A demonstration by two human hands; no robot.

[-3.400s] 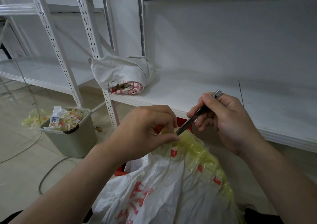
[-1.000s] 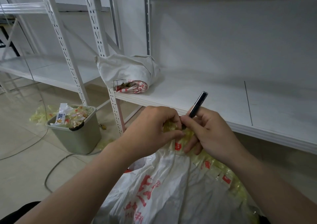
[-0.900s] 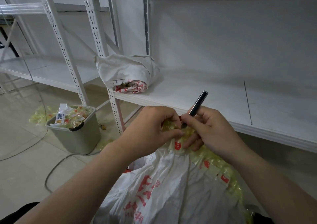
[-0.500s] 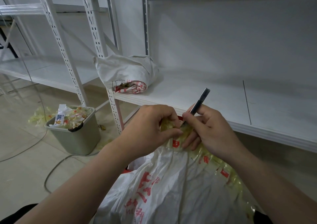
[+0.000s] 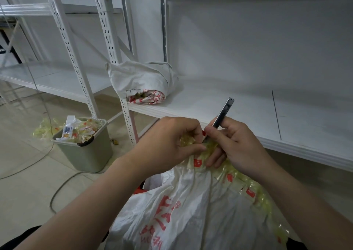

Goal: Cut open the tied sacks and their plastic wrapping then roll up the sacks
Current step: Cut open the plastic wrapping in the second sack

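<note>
Two grips: left hand [image 5: 168, 142] pinches yellowish plastic wrapping [image 5: 188, 141] atop the white red-printed sack [image 5: 172, 211], right hand [image 5: 236, 148] clasps a slim metal knife [image 5: 223, 113] tilted toward one o'clock.

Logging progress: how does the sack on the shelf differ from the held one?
The shelf sack lies rolled up; the held sack is unrolled. Nothing touches the shelf sack; the left hand grips the held sack's neck, wrapped in yellowish plastic. Both are white with red print.
</note>
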